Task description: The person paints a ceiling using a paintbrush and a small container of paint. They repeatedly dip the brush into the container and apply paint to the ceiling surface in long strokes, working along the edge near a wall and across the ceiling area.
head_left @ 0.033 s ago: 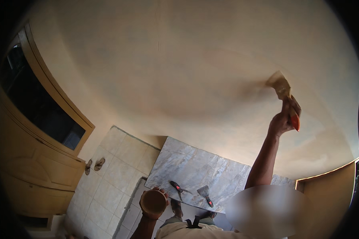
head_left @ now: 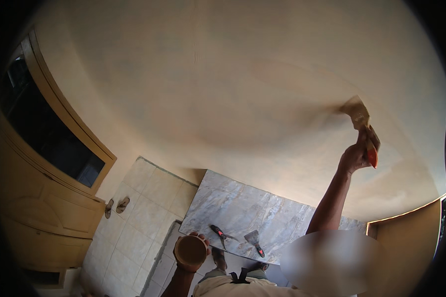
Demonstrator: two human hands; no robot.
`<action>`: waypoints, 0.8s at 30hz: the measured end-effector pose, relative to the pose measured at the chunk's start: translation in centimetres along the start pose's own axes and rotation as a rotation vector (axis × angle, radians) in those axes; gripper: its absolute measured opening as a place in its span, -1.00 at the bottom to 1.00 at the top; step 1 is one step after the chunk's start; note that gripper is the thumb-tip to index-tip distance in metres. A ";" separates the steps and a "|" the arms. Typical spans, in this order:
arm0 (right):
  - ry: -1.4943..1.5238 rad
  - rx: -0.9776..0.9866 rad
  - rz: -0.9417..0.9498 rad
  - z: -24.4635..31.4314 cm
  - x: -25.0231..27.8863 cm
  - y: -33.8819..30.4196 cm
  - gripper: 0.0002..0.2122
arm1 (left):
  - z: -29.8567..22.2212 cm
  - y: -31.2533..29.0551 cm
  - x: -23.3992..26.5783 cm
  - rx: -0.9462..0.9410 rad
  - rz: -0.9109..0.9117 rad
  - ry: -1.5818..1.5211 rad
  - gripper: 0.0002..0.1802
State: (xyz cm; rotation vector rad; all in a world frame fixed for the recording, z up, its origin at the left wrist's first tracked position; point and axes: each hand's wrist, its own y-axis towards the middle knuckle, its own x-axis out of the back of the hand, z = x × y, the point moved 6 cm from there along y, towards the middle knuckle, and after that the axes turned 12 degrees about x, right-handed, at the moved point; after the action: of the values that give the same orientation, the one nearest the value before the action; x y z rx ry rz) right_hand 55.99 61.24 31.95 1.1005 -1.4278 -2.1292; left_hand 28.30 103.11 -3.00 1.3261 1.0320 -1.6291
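Drips look the likeliest trouble: the wide pale-bristled brush with an orange handle [head_left: 360, 120] is pressed against the cream plastered wall overhead, so paint could run onto the right hand [head_left: 356, 156], closed tight round the handle just below the bristles. The left hand [head_left: 191, 257], low down, cups a round tan container [head_left: 190, 250] that could tip if it tilts.
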 end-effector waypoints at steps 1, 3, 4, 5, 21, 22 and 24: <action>-0.128 0.048 -0.037 -0.2 2.0 1.1 -0.93 | 0.0 0.3 0.0 0.013 0.002 -0.011 -0.32; -0.227 0.087 -0.049 -0.6 4.2 2.4 -0.90 | 0.0 1.0 0.0 0.043 0.004 -0.035 -0.33; -0.283 0.177 -0.001 -0.1 3.4 2.4 -0.89 | 0.1 1.4 0.0 0.053 0.013 -0.035 -0.33; -0.479 0.301 0.112 1.3 1.2 2.0 -0.87 | -0.1 1.5 -0.1 0.054 0.017 -0.025 -0.33; 0.153 0.112 0.269 5.5 -17.1 -8.7 -0.76 | -0.1 -7.1 -0.8 -0.179 0.040 0.004 -0.34; 0.186 0.003 0.240 3.4 -15.2 -8.1 -0.74 | -0.1 -8.3 -0.5 -0.212 0.034 0.000 -0.33; 0.230 -0.199 0.180 -0.9 -10.5 -6.9 -0.69 | 0.2 -10.2 -0.4 -0.302 0.018 0.024 -0.36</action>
State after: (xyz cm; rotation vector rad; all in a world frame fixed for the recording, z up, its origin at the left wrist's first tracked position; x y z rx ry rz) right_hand 64.30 70.52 29.90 1.0586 -1.1389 -1.9023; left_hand 18.84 106.67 -1.39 1.1506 1.2225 -1.3829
